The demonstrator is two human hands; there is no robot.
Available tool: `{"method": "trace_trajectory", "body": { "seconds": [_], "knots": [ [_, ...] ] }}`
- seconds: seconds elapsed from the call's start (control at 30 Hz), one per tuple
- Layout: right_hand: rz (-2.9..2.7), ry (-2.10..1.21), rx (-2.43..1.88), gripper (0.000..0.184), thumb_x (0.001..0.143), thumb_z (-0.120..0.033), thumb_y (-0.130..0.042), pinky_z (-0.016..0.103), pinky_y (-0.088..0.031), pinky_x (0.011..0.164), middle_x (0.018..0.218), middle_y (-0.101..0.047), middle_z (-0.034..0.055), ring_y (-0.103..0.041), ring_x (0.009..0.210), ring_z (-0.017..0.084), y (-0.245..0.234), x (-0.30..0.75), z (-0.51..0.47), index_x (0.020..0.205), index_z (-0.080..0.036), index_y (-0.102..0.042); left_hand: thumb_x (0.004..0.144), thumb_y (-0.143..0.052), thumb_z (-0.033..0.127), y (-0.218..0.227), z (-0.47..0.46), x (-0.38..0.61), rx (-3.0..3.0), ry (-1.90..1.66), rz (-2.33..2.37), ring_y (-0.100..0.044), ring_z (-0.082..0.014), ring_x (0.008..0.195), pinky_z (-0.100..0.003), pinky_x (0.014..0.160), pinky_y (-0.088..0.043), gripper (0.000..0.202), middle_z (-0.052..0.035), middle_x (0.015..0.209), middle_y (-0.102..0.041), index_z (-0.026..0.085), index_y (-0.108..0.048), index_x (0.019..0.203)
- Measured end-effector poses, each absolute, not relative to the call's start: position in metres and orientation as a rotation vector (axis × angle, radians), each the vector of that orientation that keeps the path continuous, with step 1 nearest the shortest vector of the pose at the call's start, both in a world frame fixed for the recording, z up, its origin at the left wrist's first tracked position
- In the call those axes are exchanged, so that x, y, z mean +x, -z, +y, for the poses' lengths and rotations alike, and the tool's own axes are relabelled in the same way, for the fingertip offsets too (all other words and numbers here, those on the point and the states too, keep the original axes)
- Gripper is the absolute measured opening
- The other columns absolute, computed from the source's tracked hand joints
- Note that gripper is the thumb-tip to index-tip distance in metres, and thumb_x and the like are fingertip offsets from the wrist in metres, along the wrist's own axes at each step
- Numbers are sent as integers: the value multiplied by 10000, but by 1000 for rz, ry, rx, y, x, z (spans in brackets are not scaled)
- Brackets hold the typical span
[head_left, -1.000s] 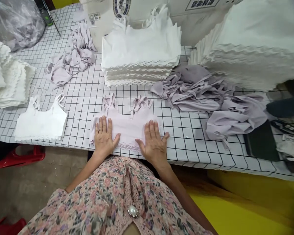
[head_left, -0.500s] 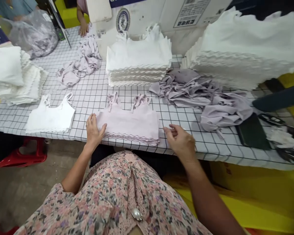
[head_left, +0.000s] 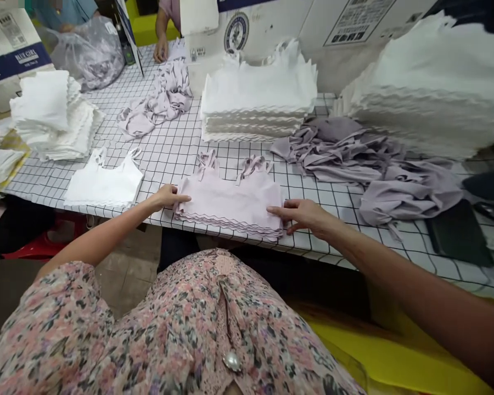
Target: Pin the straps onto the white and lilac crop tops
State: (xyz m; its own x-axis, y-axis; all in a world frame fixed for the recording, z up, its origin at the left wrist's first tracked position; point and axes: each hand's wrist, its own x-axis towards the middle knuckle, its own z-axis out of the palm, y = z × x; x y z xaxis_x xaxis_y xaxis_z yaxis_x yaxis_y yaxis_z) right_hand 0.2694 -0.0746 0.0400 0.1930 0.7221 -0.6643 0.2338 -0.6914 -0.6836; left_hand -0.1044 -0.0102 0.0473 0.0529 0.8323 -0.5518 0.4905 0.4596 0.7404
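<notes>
A small stack of pale lilac camisole tops (head_left: pixel 230 200) lies flat in front of me, with thin straps pointing away and scalloped hems towards me. My left hand (head_left: pixel 168 197) pinches its left edge, thumb on top and fingers at the side. At the right edge, my right hand (head_left: pixel 302 214) has its thumb on the top layer and its fingers against the side of the stack. A white camisole top (head_left: pixel 105 178) is laid out to the left, apart from my left hand.
Tall stacks of white tops (head_left: pixel 257 90) stand behind, beside crumpled lilac garments (head_left: pixel 333 148). More white pieces (head_left: pixel 51 115) are piled at left. A dark flat object (head_left: pixel 459 233) lies at right on the checked tablecloth (head_left: pixel 156 156). Another person's hand (head_left: pixel 161 50) rests at the back.
My right hand has moved left onto the stack's right edge. My left hand has turned and now pinches the left edge. The view has shifted left.
</notes>
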Motion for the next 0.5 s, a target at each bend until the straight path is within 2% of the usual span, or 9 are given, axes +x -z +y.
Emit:
{"method": "trace_trajectory", "body": {
  "seconds": [0.07,0.2,0.27,0.37,0.43,0.5],
  "knots": [
    [-854,-1483,-2029,274,811,-167,-934,234,-556,389,801,-698,66,-651,665,151,-42,269,-76,876,-149,-668,647,-1043,187,-49,-10,-102,1148,-381,1588,-618,-135,577,-241,538,-419,366,-23,625,-685,142,-683,697],
    [-753,-1528,-2003,176,929,-226,-828,295,-601,432,801,-719,82,-677,673,185,-44,267,-76,935,-156,-666,777,-971,252,-50,-10,-98,1024,-446,1543,-680,-152,625,-259,598,-511,276,-33,715,-746,145,-721,824],
    [-747,-1544,-2010,194,922,-244,-843,295,-584,423,751,-701,72,-642,633,175,-43,265,-73,893,-148,-678,816,-950,326,-49,-8,-96,941,-462,1517,-694,-169,621,-287,615,-550,294,-47,716,-753,140,-730,875],
    [-791,-1518,-2025,199,866,-177,-889,252,-542,421,778,-712,61,-640,636,155,-41,259,-69,872,-134,-695,789,-975,382,-45,-6,-95,856,-502,1498,-673,-156,583,-280,585,-533,361,-42,699,-748,137,-730,889],
    [-802,-1480,-2010,229,830,-141,-913,222,-514,434,838,-733,53,-658,660,143,-40,256,-69,901,-136,-695,791,-974,357,-39,-5,-95,826,-539,1499,-644,-127,556,-253,563,-504,345,-26,687,-738,139,-719,872],
    [-737,-1450,-1975,268,822,-154,-928,218,-534,479,890,-753,48,-667,680,132,-40,254,-70,940,-146,-687,801,-960,298,-32,-5,-95,809,-562,1509,-614,-108,525,-237,544,-481,305,-16,649,-714,138,-703,834]
  ]
}}
